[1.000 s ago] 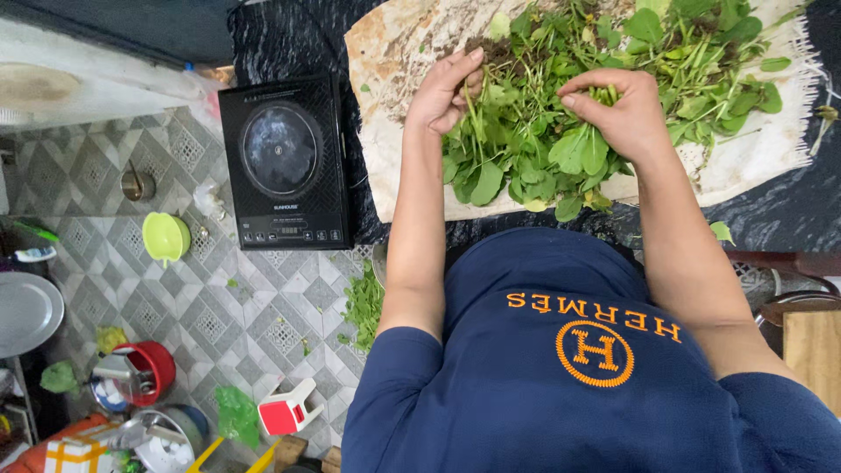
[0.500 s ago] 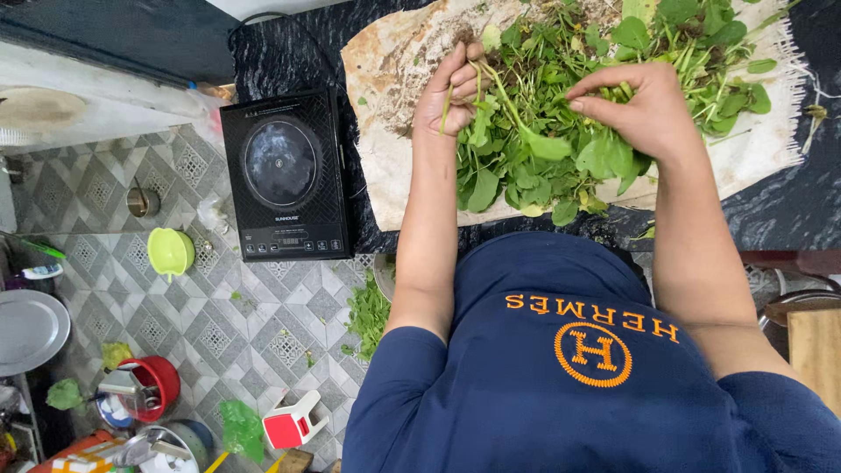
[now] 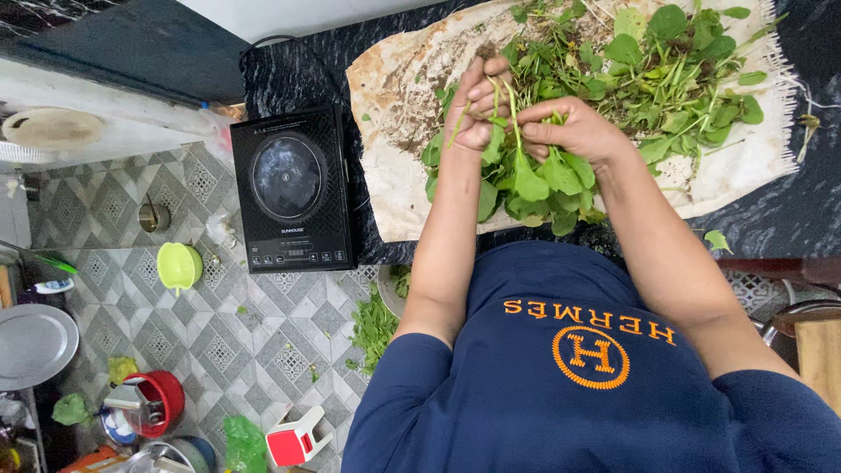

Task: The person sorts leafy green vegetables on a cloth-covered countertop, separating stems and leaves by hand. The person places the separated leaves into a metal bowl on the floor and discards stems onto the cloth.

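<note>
A heap of green leafy stalks (image 3: 653, 74) lies on a pale, frayed sack sheet (image 3: 399, 131) spread over a dark stone counter (image 3: 806, 210). My left hand (image 3: 473, 101) pinches a few thin stems at the heap's near left edge. My right hand (image 3: 574, 131) is closed on a bunch of leaves (image 3: 534, 180) that hangs down toward me. The two hands are close together, almost touching.
A black single-burner induction cooker (image 3: 292, 188) sits left of the sheet, half over the counter edge. Below, on the patterned tile floor (image 3: 219, 350), lie a green bowl (image 3: 180, 265), a scrap pile of greens (image 3: 375, 326), a red pot (image 3: 153, 401), a metal tray (image 3: 33, 344) and a small red stool (image 3: 298, 438).
My hands have come together from apart, and both now hold stems from the heap's near edge. The view has shifted slightly.
</note>
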